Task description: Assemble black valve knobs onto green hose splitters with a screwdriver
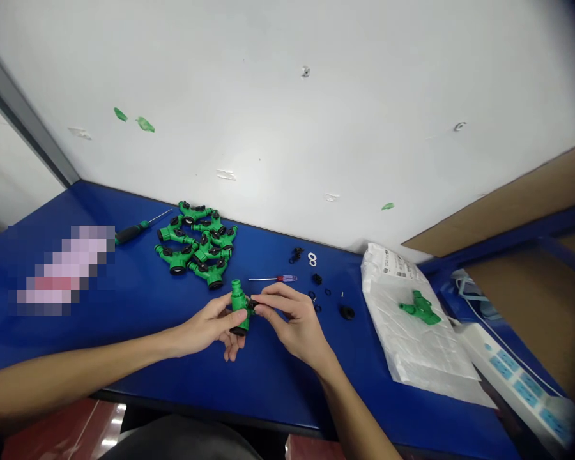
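Above the near part of the blue table, my left hand (215,326) is closed around a green hose splitter (238,299) with a black collar at its lower end. My right hand (290,316) pinches a small black knob (252,305) against the splitter's right side; fingertips hide part of it. Beyond my hands lies a small screwdriver (280,278) with a clear red and purple handle. Right of it are small loose parts: white washers (312,259), a black ridged piece (317,279), black rings (318,308) and a round black cap (347,312).
Several green splitters with black levers (199,246) cluster at the back left, beside a longer screwdriver (134,232). At right, a white plastic bag (388,306) carries a green splitter body (420,308). A power strip (512,377) borders it; a white wall (278,115) stands behind.
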{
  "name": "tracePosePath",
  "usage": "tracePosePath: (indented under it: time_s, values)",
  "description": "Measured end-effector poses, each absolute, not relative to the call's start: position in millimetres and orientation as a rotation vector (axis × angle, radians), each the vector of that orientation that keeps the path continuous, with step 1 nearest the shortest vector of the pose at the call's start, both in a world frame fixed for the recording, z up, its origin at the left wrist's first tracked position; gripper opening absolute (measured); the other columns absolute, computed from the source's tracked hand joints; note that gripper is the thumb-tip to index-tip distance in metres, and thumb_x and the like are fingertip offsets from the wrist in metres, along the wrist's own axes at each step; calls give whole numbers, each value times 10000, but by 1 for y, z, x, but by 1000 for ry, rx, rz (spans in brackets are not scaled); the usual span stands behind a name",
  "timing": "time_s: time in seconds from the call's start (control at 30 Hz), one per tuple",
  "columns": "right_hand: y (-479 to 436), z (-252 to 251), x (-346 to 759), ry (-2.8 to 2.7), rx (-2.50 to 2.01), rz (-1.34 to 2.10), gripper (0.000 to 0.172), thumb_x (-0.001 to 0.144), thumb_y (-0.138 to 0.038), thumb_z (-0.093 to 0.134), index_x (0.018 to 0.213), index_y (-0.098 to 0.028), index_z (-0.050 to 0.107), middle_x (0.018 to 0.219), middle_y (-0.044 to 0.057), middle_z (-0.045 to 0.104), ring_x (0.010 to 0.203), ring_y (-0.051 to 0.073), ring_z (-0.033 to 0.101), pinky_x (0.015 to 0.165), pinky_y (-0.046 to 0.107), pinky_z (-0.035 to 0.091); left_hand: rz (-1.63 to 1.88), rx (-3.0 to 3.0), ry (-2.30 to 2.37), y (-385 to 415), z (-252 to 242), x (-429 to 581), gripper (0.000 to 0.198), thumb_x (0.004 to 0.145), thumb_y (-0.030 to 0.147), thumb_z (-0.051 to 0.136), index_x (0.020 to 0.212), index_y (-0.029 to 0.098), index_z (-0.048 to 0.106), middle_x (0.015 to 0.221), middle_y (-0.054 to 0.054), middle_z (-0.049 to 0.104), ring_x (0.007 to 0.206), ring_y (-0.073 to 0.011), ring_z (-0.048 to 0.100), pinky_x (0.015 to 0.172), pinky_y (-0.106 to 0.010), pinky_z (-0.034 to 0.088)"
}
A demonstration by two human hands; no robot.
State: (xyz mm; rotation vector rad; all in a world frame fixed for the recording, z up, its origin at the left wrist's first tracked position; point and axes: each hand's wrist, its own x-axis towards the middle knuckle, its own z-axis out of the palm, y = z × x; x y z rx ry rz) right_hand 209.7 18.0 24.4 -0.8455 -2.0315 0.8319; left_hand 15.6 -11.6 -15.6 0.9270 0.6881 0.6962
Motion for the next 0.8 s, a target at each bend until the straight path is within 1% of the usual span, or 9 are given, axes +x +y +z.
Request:
tracePosePath:
  time_s: [0.1, 0.23, 0.37, 0.5, 0.57, 0.67, 0.8]
  values:
    - [19, 23, 211, -2079, -781, 846, 226, 911, -162, 605, 1038, -267, 760, 875, 46, 643, 747, 142, 605, 630, 262, 485, 664, 905, 653, -12, -17, 15, 407, 923, 466, 546, 1189, 175, 444, 668, -13, 671, 500, -141, 655, 476, -238, 506]
    - [19, 21, 213, -2070, -710, 929, 248, 924, -141, 576, 1036, -268, 758, 904, 45, 606, 698, 115, 580, 599, 247, 476, 600, 858, 617, -11, -19, 14, 412, 907, 480, 566, 1163, 180, 449, 652, -13, 673, 481, -141, 651, 452, -227, 499]
    - [19, 22, 215, -2118, -670, 957, 273, 948, -143, 527, 1051, -264, 750, 937, 55, 577, 705, 117, 567, 601, 258, 474, 541, 799, 593, -10, -20, 13, 401, 896, 487, 581, 1137, 190, 460, 638, -12, 674, 452, -147, 644, 419, -222, 481]
    - [19, 23, 217, -2160, -634, 1011, 281, 962, -158, 505, 1067, -268, 741, 951, 58, 572, 709, 119, 565, 597, 261, 468, 475, 789, 549, -8, -20, 9, 424, 838, 529, 638, 1028, 186, 479, 656, -18, 676, 435, -144, 631, 406, -228, 470]
    - [18, 22, 217, -2195, -629, 991, 288, 969, -161, 491, 1073, -269, 737, 956, 60, 570, 722, 124, 561, 601, 263, 465, 450, 796, 533, -7, -22, 8, 437, 824, 557, 638, 996, 188, 479, 642, -14, 670, 424, -144, 620, 402, -238, 470]
    - [17, 21, 216, -2258, -634, 929, 304, 971, -142, 474, 1071, -255, 738, 948, 65, 558, 745, 131, 549, 608, 265, 452, 422, 810, 529, -5, -27, 7, 424, 845, 574, 596, 964, 186, 475, 637, -13, 662, 424, -143, 616, 407, -246, 472]
    - [16, 21, 214, -2262, -657, 899, 299, 971, -145, 476, 1054, -250, 744, 926, 61, 551, 722, 125, 536, 599, 264, 446, 409, 799, 554, -5, -30, 8, 441, 844, 588, 585, 995, 194, 457, 656, -11, 668, 437, -147, 626, 420, -249, 479]
